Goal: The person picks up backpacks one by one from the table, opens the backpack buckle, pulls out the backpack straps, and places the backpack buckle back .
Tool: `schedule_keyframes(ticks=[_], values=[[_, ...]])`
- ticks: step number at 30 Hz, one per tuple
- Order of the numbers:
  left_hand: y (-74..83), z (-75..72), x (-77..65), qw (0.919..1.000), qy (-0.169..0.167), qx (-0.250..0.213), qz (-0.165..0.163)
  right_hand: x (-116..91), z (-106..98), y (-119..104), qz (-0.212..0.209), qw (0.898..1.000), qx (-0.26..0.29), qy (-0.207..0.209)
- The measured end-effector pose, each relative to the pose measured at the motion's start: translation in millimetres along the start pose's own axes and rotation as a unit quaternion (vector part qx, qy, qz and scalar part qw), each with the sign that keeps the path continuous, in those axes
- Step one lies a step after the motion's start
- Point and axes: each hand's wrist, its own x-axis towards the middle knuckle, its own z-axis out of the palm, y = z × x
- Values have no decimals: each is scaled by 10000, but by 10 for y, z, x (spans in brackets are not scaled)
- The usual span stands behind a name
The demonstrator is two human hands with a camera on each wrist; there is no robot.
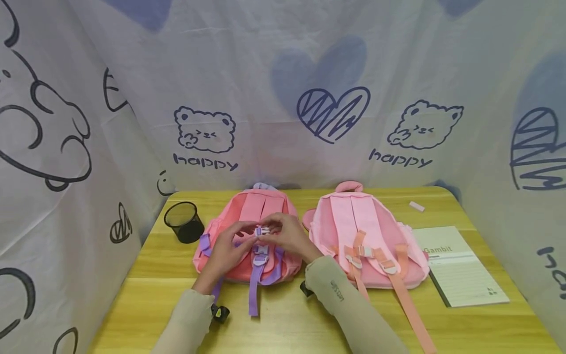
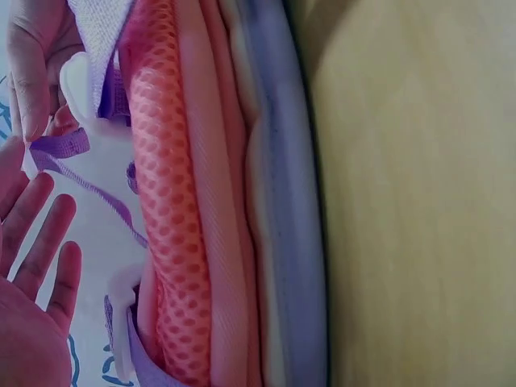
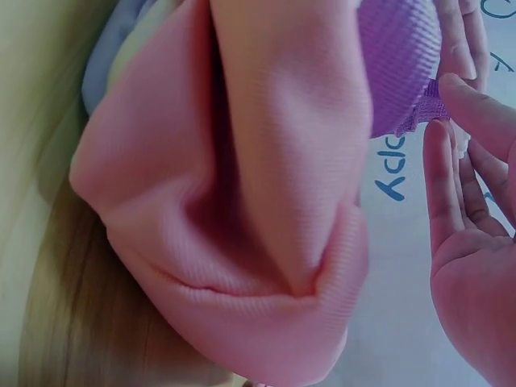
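Observation:
A white side-release buckle [image 1: 262,230] on purple webbing is held between both hands, raised over a coral backpack [image 1: 275,201] that lies straps up. My left hand [image 1: 227,251] pinches the buckle's left part between thumb and fingertips. From the other side, my right hand [image 1: 291,237] pinches its right part. In the left wrist view, purple webbing [image 2: 60,147] runs from the left fingertips, with the other fingers spread. In the right wrist view the buckle is mostly hidden behind the right fingers. A loose purple strap [image 1: 253,295] hangs down the bag's front onto the table.
A pink backpack [image 1: 340,211] with orange straps [image 1: 409,307] lies to the right, beside a notebook [image 1: 464,270]. A pink eraser-like block [image 1: 416,206] is farther back. At the left stands a black mesh pen cup [image 1: 187,231]. Printed cloth [image 1: 265,147] walls the wooden table [image 1: 146,295].

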Motion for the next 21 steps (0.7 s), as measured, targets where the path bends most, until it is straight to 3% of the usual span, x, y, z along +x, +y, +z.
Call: schedule_keyframes(ticks=[5, 10, 17, 21], values=[[25, 13, 20, 9998, 182, -42, 85, 2, -26, -23, 40, 9987, 511, -68], [10, 46, 28, 9998, 199, -100, -1, -4, -68, -32, -116, 9977, 659, -128], [-24, 80, 19, 9934, 445, -724, -776, -22, -86, 51, -59, 9986, 534, 21], [-27, 90, 6, 9878, 537, -1115, -949, -19, -47, 65, 288, 9988, 388, -31]])
